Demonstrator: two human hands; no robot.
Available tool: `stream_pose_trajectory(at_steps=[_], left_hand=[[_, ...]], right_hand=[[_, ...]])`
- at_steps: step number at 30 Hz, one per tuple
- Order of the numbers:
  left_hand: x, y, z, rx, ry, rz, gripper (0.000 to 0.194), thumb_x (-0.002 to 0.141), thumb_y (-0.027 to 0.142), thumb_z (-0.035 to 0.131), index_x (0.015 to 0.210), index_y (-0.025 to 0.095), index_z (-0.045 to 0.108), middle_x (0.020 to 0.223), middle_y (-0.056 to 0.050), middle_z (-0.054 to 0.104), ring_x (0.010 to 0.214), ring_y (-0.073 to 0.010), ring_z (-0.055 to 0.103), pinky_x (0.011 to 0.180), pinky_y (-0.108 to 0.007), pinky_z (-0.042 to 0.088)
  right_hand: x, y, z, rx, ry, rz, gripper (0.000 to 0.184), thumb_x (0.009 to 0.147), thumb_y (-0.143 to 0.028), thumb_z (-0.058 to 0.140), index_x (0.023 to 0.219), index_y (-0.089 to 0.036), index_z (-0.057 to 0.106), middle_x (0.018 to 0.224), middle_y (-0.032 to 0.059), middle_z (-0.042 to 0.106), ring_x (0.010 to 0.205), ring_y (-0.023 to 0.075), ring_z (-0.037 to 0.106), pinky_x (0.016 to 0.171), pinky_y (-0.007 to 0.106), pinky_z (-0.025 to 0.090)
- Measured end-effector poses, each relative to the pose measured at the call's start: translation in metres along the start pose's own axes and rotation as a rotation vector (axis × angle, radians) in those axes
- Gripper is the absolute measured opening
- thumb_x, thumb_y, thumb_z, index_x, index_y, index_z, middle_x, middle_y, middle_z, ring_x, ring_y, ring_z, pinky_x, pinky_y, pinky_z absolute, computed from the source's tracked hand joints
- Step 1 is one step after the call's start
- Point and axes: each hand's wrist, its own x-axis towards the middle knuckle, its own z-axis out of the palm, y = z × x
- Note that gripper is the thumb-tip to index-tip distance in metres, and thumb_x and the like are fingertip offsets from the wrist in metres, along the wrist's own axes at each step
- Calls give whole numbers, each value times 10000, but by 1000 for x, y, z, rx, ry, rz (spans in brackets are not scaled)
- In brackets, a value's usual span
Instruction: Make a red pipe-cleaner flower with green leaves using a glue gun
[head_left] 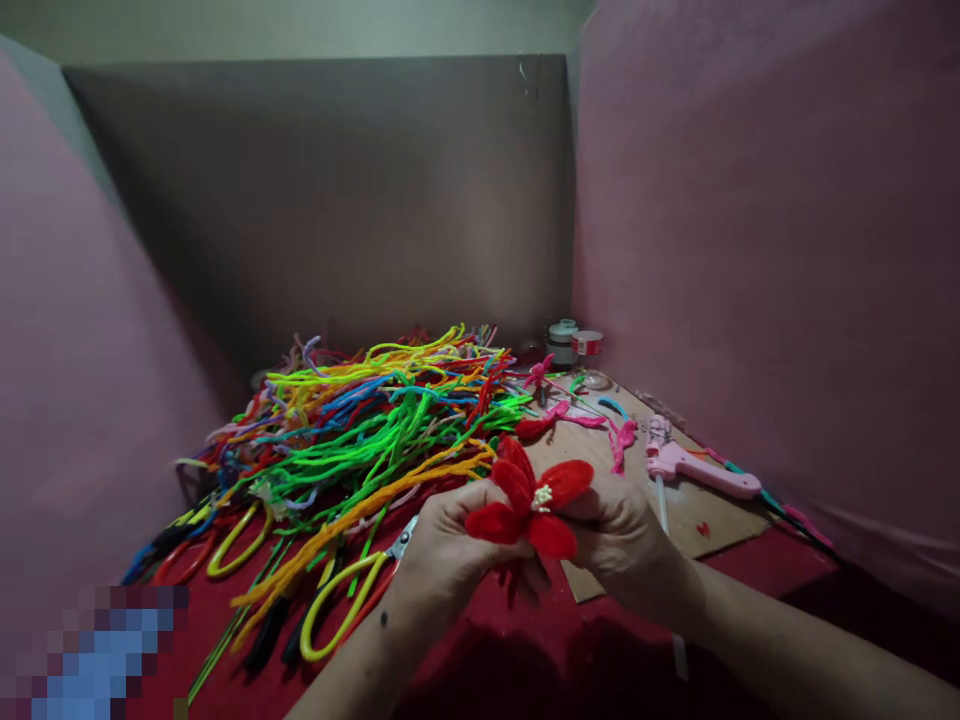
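Observation:
A red pipe-cleaner flower (555,535) with several looped petals and a pale yellow stamen cluster (542,497) is held up between my two hands. My left hand (457,530) is closed on its left side, fingers partly hidden behind the petals. From the right, my right hand (619,525) pinches the flower near a right-hand petal. Just left of my left wrist lie yellow-handled scissors (341,600), partly covered by the wrist. A pink glue gun (705,470) rests beyond my right hand.
A large heap of coloured pipe cleaners (390,420) covers the left and middle of the red cloth (585,660). Pink pipe-cleaner pieces (621,440) lie on a cardboard sheet (720,520). A tape roll (588,343) and a small jar (562,343) stand behind. Walls close in both sides.

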Motion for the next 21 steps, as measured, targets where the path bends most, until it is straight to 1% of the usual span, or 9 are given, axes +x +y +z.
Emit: stream_pose_trajectory(at_steps=[4, 7, 10, 12, 14, 16, 18, 19, 21], left_hand=[[15, -3, -5, -122, -50, 20, 219, 617, 286, 729, 635, 105, 605, 447, -35, 599, 350, -128, 533, 351, -222, 445], [28, -3, -11, -185, -21, 22, 262, 597, 300, 755, 695, 109, 605, 506, -11, 593, 381, -109, 531, 346, -200, 434], [38, 2, -17, -186, -3, 4, 308, 580, 309, 777, 712, 99, 594, 562, -8, 583, 426, -90, 532, 380, -182, 424], [44, 6, -17, -140, 20, -11, 308, 590, 318, 769, 693, 99, 579, 556, -9, 572, 446, -95, 531, 417, -197, 427], [48, 8, -16, -39, 93, 3, 295, 612, 329, 751, 677, 101, 575, 567, -10, 572, 481, -96, 531, 467, -206, 429], [51, 9, -14, 97, 191, 75, 272, 595, 290, 762, 698, 107, 589, 622, -6, 589, 560, -96, 542, 547, -205, 439], [53, 10, -13, 198, 269, 165, 265, 577, 233, 767, 759, 126, 606, 679, 7, 598, 627, -96, 540, 612, -202, 439], [53, 10, -12, 223, 294, 202, 256, 589, 224, 756, 779, 139, 607, 685, 17, 592, 628, -94, 530, 614, -201, 434], [52, 10, -11, 244, 332, 255, 189, 654, 238, 706, 792, 157, 607, 669, 34, 567, 597, -84, 499, 583, -193, 415]], right_hand=[[17, 1, -5, -8, -9, 25, 133, 802, -302, 599, 758, -206, 681, 515, -36, 590, 439, 102, 575, 435, 218, 487], [34, 6, -10, 66, -30, 84, 217, 808, -353, 580, 865, -160, 662, 539, -22, 609, 420, 103, 576, 412, 213, 467], [48, 12, -16, 125, -48, 131, 288, 823, -384, 549, 846, -116, 651, 487, -25, 577, 388, 88, 549, 388, 185, 414], [54, 14, -19, 108, -31, 140, 311, 836, -394, 519, 842, -109, 645, 454, -38, 546, 356, 77, 507, 366, 177, 370], [57, 14, -22, 1, 33, 94, 286, 834, -370, 521, 844, -113, 647, 502, -28, 570, 411, 87, 520, 409, 192, 397], [59, 13, -25, -166, 117, -17, 212, 830, -301, 531, 850, -129, 654, 635, -2, 626, 583, 116, 581, 567, 232, 466], [60, 11, -27, -344, 179, -131, 156, 829, -230, 527, 846, -147, 658, 746, 13, 645, 734, 138, 588, 707, 265, 464], [61, 10, -28, -415, 196, -174, 152, 833, -209, 516, 851, -154, 656, 773, 18, 641, 758, 144, 581, 727, 273, 457], [62, 10, -29, -515, 219, -245, 150, 845, -188, 495, 867, -163, 642, 796, 26, 622, 748, 145, 567, 705, 271, 454]])
